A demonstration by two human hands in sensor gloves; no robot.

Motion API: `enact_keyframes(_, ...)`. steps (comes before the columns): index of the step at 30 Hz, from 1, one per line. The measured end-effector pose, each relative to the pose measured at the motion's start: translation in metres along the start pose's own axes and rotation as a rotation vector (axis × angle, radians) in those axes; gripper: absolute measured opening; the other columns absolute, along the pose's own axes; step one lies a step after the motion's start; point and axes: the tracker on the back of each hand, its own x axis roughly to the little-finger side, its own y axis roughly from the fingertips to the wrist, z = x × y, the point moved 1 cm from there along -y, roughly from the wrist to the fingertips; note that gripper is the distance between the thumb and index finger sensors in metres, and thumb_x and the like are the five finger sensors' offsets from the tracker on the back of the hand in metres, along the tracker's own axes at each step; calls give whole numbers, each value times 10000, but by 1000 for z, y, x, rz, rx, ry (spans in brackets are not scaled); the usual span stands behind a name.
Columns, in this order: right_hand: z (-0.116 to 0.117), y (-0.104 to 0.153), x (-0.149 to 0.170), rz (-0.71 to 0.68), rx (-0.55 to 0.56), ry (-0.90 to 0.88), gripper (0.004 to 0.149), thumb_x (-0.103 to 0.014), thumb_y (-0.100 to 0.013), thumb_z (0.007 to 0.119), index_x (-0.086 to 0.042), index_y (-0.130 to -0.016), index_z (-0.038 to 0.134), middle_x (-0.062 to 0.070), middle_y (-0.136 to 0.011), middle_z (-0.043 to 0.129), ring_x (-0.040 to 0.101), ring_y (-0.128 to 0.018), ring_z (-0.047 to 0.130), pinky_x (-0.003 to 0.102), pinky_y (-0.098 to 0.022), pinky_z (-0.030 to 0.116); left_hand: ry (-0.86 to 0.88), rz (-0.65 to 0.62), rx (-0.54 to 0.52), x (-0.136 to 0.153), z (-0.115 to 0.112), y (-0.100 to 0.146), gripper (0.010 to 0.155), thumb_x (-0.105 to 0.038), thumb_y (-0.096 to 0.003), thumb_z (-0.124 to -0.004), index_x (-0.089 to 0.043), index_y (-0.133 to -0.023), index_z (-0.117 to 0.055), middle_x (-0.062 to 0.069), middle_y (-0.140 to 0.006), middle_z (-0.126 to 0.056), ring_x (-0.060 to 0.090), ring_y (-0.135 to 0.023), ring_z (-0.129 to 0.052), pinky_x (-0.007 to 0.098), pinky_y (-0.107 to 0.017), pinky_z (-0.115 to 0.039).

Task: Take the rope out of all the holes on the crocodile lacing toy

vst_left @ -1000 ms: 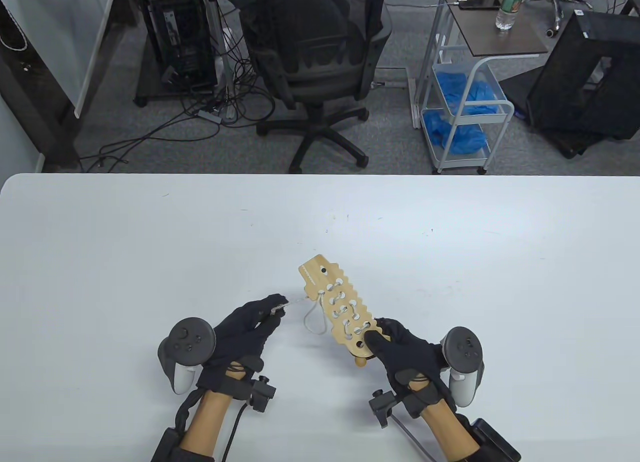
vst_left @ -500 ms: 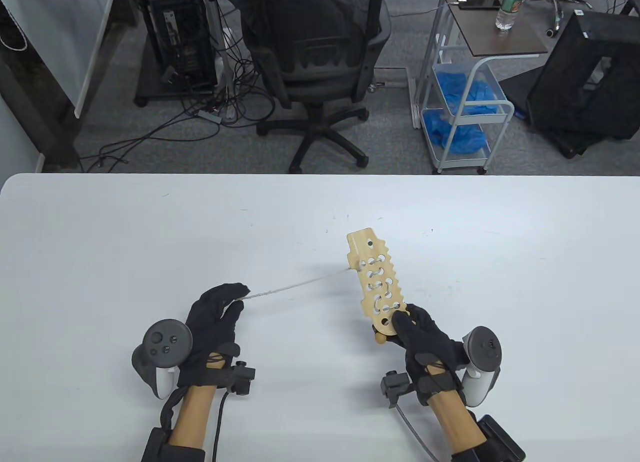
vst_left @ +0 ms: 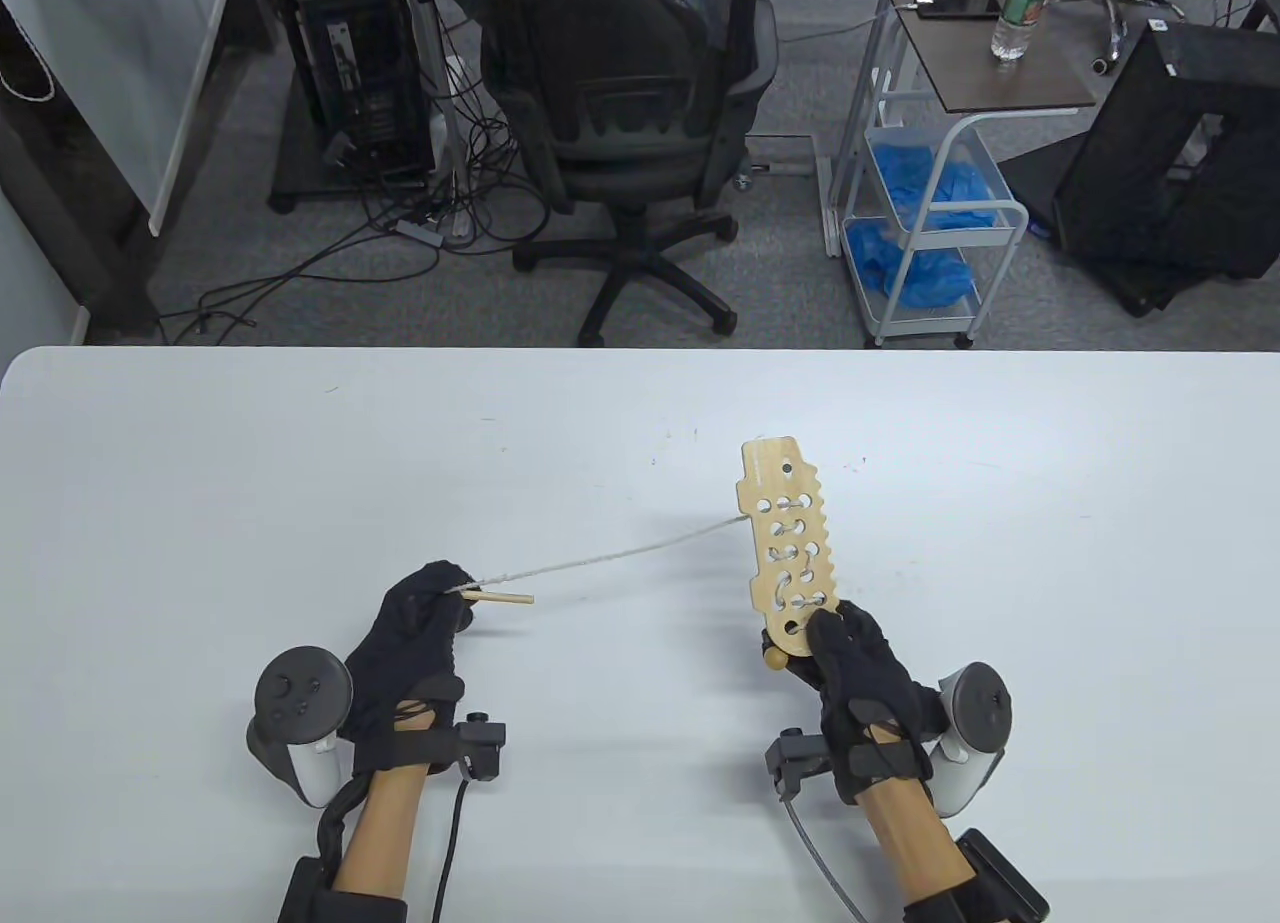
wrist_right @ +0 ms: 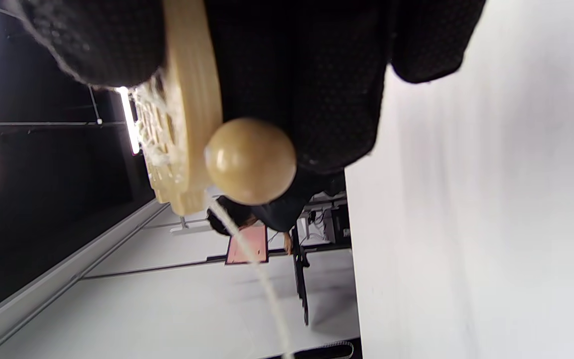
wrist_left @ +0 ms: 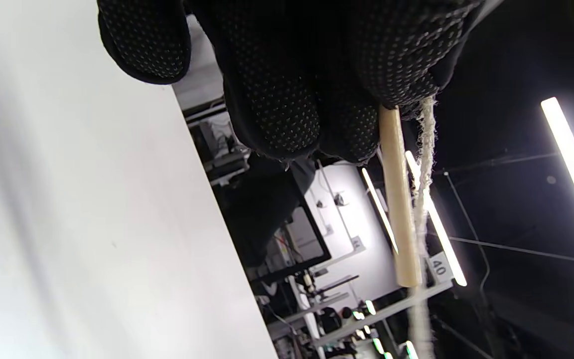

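Nearest, the left hand [vst_left: 415,628] pinches the wooden lacing needle [vst_left: 505,597] and taut rope [vst_left: 610,555]. At 3 o'clock of it, the right hand [vst_left: 860,668] grips the crocodile lacing toy [vst_left: 788,548] by its near end, above the white table [vst_left: 200,483]; its wooden ball [wrist_right: 250,160] hangs beneath.

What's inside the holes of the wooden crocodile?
White rope still weaves through several holes of the crocodile lacing toy; the topmost hole looks empty. The right hand covers the toy's bottom end, so any holes there cannot be seen.
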Motion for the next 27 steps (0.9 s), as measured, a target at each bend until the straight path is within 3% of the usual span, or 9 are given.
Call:
enact_keyframes(9,46,23,2,-28,-264,-51,460,-381,-409,833,-112,-780,789,109,-606,1020,342,-556,1015,630,-555,702,237,-13,181,-16,-34,15,409,-432,-471,-830,-396,-878,-831,-107,-710,-1022,102,-611,-982,544,-664,-745)
enact_keyframes(15,72,39,5,-16,-381,-56,459,-372,-403,839,-104,-773,799,120,-596,1023,352,-545,1016,635,-547,702,344,20,233,-16,-47,21,405,-428,-474,-825,-401,-878,-832,-104,-757,-1021,115,-658,-981,549,-672,-735)
enact_keyframes(27,78,43,4,-18,-423,-62,457,-373,-403,838,-105,-772,801,119,-590,1027,351,-537,1020,635,-540,706,499,44,385,-10,-63,19,411,-380,-487,-780,-391,-896,-814,-93,-797,-1011,130,-686,-976,561,-683,-719)
